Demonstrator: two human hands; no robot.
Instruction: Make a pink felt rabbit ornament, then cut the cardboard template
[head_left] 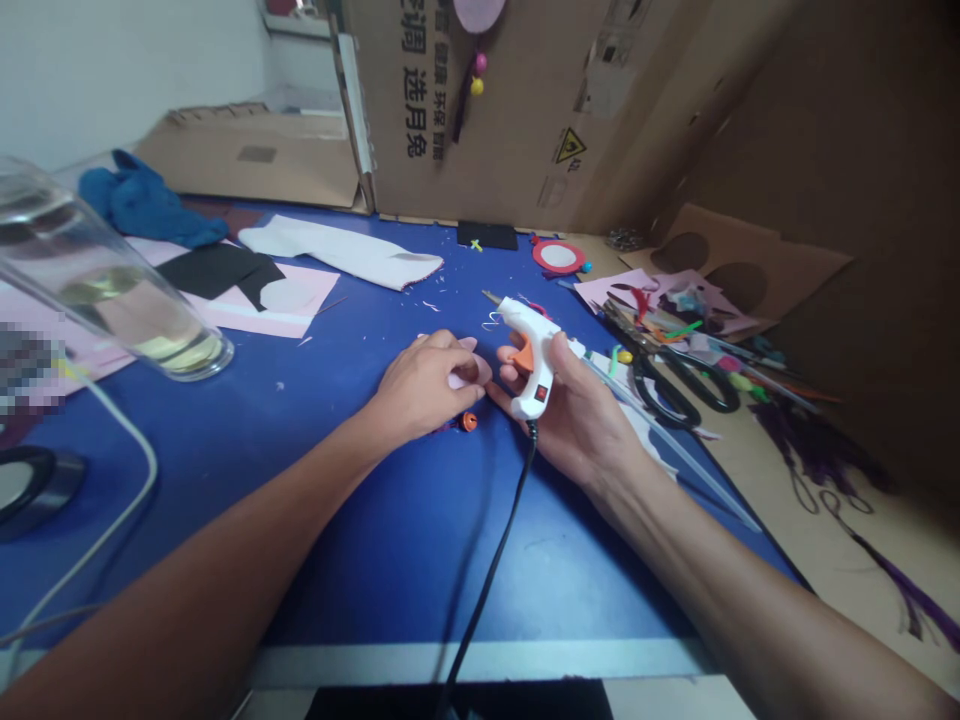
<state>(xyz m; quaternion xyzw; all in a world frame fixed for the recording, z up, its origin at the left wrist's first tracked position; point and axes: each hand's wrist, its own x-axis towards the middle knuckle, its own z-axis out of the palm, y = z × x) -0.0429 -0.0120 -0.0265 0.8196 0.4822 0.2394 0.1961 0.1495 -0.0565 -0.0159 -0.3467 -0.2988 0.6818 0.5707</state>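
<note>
Head view: I note the person's left hand [416,388] low at the blue counter [405,560], fingers drawn narrow on a pink piece [475,371]. The right hand [583,425] has its fingers curled around the handle of a white glue gun [537,345], nozzle directed away from the person, apart from the pink piece. An orange bell [469,422] sits just beside the left hand. Black-handled scissors [664,405] lie right of the glue gun.

A pale wall [135,65] and cardboard panels [510,150] border the blue table [577,570].
</note>
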